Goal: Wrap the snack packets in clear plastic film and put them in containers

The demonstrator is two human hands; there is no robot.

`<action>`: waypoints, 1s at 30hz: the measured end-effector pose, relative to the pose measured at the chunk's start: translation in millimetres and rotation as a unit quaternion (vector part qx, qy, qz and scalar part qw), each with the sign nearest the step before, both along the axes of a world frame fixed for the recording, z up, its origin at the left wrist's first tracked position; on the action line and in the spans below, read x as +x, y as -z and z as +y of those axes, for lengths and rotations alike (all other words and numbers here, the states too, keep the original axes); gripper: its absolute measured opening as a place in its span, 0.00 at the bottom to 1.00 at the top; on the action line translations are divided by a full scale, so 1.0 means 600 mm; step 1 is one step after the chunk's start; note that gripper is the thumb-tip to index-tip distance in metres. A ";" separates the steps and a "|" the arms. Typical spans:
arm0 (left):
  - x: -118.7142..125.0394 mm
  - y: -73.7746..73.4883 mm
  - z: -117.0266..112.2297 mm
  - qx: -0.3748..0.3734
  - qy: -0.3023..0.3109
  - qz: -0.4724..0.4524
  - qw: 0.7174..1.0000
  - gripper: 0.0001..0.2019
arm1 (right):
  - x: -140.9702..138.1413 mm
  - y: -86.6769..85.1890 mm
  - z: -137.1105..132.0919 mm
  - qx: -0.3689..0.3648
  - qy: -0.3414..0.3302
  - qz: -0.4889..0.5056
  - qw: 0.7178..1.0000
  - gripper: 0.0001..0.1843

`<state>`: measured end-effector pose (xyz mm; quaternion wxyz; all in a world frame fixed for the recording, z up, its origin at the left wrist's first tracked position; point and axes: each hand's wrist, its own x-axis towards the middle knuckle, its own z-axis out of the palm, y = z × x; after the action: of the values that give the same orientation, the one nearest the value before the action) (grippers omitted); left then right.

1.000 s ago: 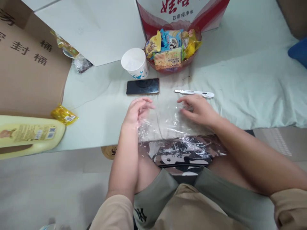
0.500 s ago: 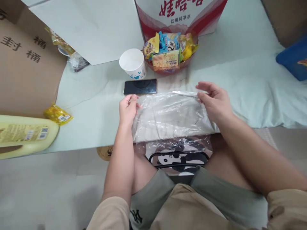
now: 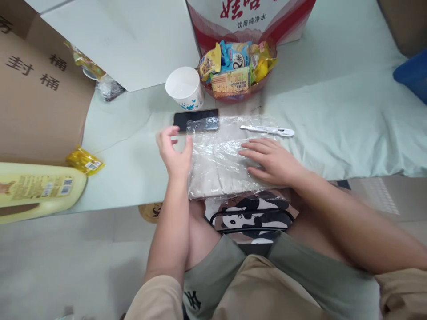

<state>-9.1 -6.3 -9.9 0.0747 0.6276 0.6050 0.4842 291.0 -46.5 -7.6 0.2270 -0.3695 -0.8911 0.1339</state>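
Observation:
A clear plastic bag (image 3: 216,166) lies crinkled along the front of the table, its far edge overlapping a black phone (image 3: 196,120). My right hand (image 3: 271,161) rests with spread fingers on the bag's right part. At the bag's left edge is my left hand (image 3: 175,151), thumb and fingers apart and nothing between them. A white utility knife (image 3: 267,130) lies just beyond my right fingers, touched by neither hand.
Behind the phone stand a white paper cup (image 3: 185,89) and a red bowl (image 3: 230,95) of packaged snacks. Large boxes (image 3: 133,40) line the back. To the left are a yellow packet (image 3: 85,161) and a pale yellow jug (image 3: 75,189).
Both hands have let go of the bag's far corners, and the bag now lies flatter over the phone's edge. My right hand has moved left onto it, uncovering the knife.

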 end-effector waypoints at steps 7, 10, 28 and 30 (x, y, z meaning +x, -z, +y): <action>-0.024 -0.017 -0.031 -0.184 0.225 0.148 0.945 0.22 | 0.033 0.003 0.011 0.004 0.074 -0.008 0.997 0.17; -0.044 -0.011 -0.028 -0.249 0.231 0.152 0.928 0.24 | 0.041 0.013 0.015 0.016 0.088 -0.014 0.996 0.13; -0.017 -0.046 -0.019 -0.280 0.040 -0.335 0.899 0.19 | 0.040 -0.042 0.005 -0.413 0.141 0.348 0.829 0.30; -0.012 -0.043 -0.012 -0.289 0.014 -0.306 0.907 0.15 | 0.041 -0.030 0.010 -0.405 0.166 0.338 0.833 0.27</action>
<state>-16.1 -13.4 15.9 0.4413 0.4080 0.6568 0.4554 315.5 -40.7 10.3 0.3624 -0.5023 -0.5505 0.5597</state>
